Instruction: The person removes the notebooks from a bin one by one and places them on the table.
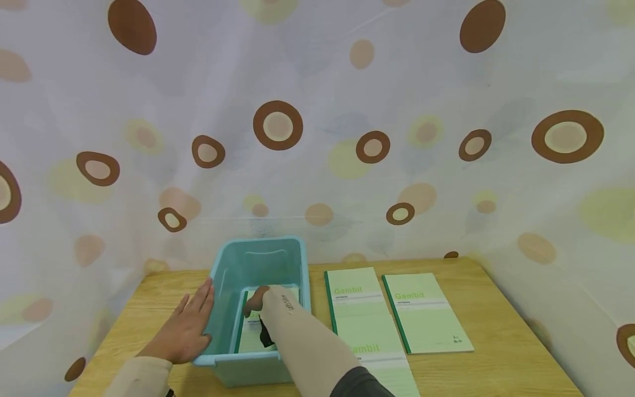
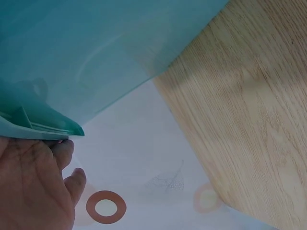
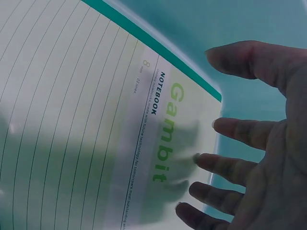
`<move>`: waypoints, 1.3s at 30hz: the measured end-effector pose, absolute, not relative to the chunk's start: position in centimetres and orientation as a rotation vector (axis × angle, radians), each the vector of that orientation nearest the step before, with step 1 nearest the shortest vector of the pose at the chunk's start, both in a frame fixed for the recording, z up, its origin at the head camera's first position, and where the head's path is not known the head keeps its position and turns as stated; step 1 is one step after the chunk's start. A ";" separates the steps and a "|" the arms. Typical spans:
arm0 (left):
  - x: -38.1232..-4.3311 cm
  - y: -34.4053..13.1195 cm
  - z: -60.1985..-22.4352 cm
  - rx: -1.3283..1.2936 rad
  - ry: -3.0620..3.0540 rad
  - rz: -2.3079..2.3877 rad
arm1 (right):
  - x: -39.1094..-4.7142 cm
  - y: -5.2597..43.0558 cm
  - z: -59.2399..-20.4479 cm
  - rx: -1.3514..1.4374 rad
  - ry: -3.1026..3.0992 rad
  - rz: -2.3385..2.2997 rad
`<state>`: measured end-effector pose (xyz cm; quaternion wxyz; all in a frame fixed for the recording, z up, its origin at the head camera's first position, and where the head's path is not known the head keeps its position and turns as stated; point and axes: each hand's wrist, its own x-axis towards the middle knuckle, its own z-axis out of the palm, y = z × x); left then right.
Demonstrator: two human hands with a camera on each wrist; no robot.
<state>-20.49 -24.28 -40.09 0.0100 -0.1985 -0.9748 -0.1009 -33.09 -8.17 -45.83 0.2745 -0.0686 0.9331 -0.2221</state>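
Note:
A light blue plastic bin [image 1: 258, 364] stands on the wooden table, with a pale green Gambit notebook [image 3: 96, 115] lying flat on its floor. My left hand [image 1: 190, 325] rests on the bin's left rim, fingers straight; the left wrist view shows its fingertips under the rim edge [image 2: 43, 136]. My right hand [image 3: 249, 139] reaches down inside the bin, fingers spread over the top end of the notebook, holding nothing. In the head view the right forearm and sleeve cover part of that notebook.
Right of the bin, two more Gambit notebooks [image 1: 354, 314] [image 1: 377, 375] lie in a column, overlapping. Another notebook [image 1: 429, 314] lies beside them. A spotted curtain [image 1: 317, 182] hangs behind and along the sides of the wooden table [image 1: 506, 331].

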 end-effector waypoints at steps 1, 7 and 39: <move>-20.4 -24.2 -40.1 -0.619 -3.046 -0.311 | -33.2 -8.2 -46.0 -0.184 2.501 -0.582; -20.4 -24.1 -39.9 -0.628 -3.030 -0.289 | -33.7 -8.3 -46.4 -0.181 2.445 -0.595; -20.6 -24.4 -40.1 -0.608 -3.064 -0.281 | -34.5 -10.4 -47.5 -0.183 2.741 -0.337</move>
